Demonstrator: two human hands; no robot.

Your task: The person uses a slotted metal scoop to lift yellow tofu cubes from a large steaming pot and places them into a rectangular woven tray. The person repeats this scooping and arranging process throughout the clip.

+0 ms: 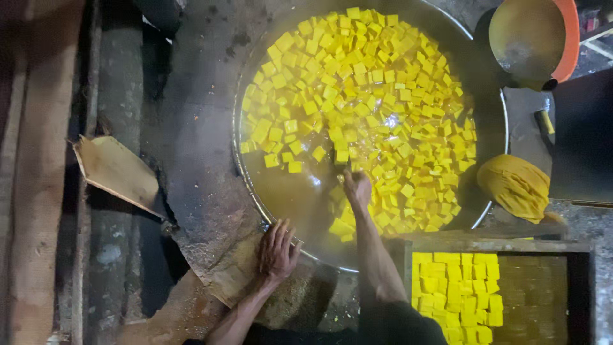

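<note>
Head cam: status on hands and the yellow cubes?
Left hand flat on the vat rim, empty. Right hand down among the yellow cubes in the liquid, grip unclear. Crate alongside, partly filled. Nothing blocking.

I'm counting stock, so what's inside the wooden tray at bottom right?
The wooden tray holds rows of yellow cubes on its left side. Its right side is dark; what lies there, or under the cubes, cannot be seen.

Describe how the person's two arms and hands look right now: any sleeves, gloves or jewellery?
Both arms are bare from the lower frame edge to the fingers. The left hand and right hand wear no gloves; no rings, watch or bracelets show. No sleeves appear on the forearms. A dark garment sits at the bottom edge, below the right arm.
</note>
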